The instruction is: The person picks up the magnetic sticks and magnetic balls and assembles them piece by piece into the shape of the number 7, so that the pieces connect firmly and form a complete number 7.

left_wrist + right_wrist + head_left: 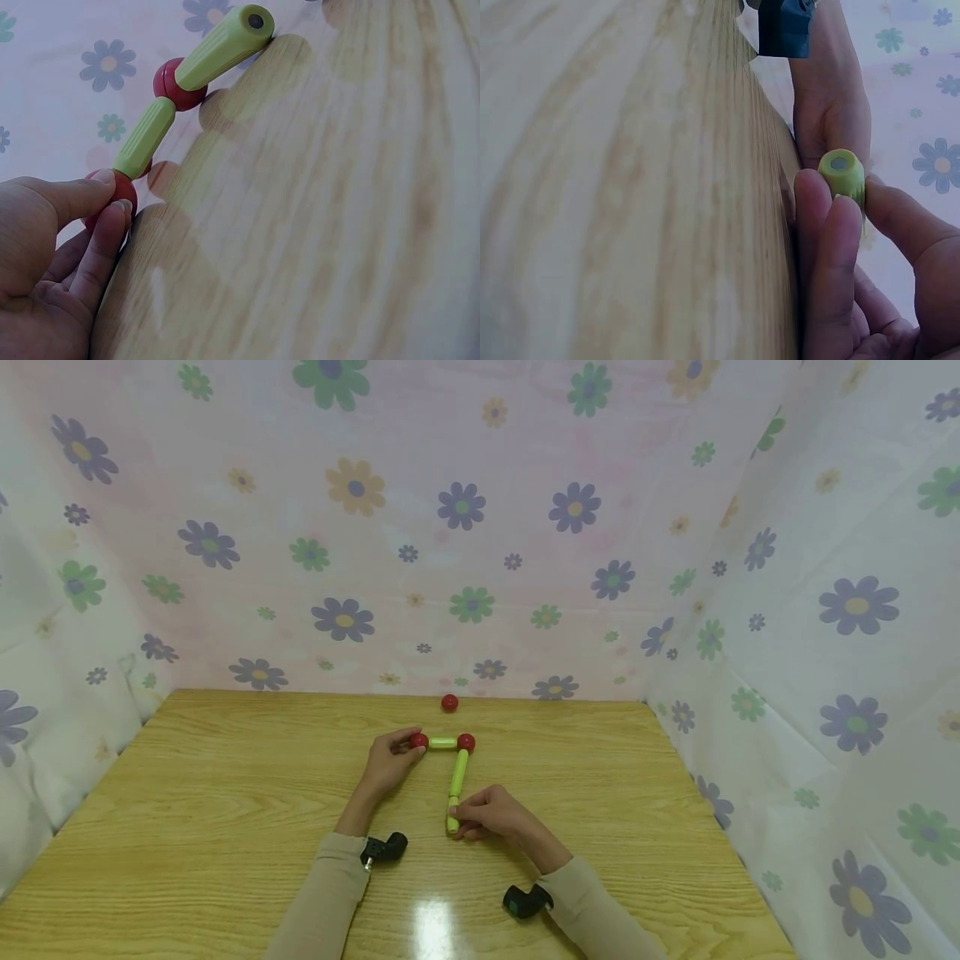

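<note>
My left hand (392, 766) pinches a red ball (419, 742) between thumb and fingertips. From that ball a short light-green rod (443, 743) runs right to a second red ball (467, 742). A longer green rod (458, 774) slants from the second ball toward me; a dark round spot marks its near end in the left wrist view. My right hand (495, 814) pinches another green rod (452, 821), its far end right at the longer rod's near end. In the right wrist view, this held rod (843, 177) shows a grey disc on its end.
A loose red ball (449, 703) lies near the back edge of the wooden table (247, 793). Flower-printed cloth (405, 527) hangs behind and at both sides. Each wrist carries a black camera, such as the one on the left wrist (386, 848).
</note>
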### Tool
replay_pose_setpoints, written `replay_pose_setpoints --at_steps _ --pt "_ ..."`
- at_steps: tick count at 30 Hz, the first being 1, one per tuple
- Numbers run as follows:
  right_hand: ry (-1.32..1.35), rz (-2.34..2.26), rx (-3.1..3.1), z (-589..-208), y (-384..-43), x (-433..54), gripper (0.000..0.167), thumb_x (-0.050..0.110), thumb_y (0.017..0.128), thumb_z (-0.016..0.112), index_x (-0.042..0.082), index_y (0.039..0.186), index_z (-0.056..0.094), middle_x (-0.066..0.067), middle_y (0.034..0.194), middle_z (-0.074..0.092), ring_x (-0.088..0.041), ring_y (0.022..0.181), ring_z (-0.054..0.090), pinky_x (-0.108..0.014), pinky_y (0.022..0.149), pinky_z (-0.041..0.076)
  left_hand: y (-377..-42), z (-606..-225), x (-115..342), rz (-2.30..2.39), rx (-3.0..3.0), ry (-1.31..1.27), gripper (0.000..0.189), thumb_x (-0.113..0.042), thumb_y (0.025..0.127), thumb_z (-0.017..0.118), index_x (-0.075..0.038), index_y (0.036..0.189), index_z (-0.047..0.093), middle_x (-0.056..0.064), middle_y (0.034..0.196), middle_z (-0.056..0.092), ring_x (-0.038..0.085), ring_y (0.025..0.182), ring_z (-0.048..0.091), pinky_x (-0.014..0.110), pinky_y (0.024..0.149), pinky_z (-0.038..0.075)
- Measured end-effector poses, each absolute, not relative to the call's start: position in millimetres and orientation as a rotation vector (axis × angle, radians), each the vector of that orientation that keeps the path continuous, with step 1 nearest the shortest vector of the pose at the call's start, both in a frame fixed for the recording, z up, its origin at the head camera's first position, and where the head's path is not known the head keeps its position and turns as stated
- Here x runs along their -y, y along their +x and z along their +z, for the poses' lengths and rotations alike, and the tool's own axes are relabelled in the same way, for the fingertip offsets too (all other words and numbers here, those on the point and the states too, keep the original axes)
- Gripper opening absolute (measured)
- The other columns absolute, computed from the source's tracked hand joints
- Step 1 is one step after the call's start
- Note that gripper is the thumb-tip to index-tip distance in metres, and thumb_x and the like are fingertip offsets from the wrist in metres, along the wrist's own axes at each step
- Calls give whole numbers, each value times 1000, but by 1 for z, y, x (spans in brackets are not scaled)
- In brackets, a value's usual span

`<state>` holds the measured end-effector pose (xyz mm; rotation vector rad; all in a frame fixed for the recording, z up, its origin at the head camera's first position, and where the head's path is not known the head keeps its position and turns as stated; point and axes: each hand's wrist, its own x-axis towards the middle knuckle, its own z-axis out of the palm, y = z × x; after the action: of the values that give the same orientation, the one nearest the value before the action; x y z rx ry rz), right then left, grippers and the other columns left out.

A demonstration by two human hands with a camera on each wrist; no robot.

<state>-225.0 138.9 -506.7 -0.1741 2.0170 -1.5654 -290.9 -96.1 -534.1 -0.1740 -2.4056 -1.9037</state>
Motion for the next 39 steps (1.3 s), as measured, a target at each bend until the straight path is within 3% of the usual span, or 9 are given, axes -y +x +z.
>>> replay_pose_setpoints --at_steps 21,31,39 --pt "-69 -1565 -2025 -507 -229 -131 27 23 93 76 -3 86 77 -8 68 74 -9 59 70 -16 54 55 -291 -534 97 -1881 2403 -191 42 -5 96 70 3 137 62 25 129 66 33 105 67 18 79 51" --pt "-5 -1576 -2018 -507 -232 -128 30 24 90 79 -4 79 76 -6 64 72 -9 57 70 -16 53 55 -292 -536 96 -1884 2401 -185 42 -6 96 70 2 137 63 24 127 67 34 107 67 28 84 55" --pt "-2 -1582 -2042 -506 -231 -126 30 24 90 79 -5 82 77 -7 64 73 -9 56 70 -17 53 55 -291 -535 97 -1894 2389 -199 42 -5 96 70 2 137 62 25 128 66 34 107 67 27 84 55"
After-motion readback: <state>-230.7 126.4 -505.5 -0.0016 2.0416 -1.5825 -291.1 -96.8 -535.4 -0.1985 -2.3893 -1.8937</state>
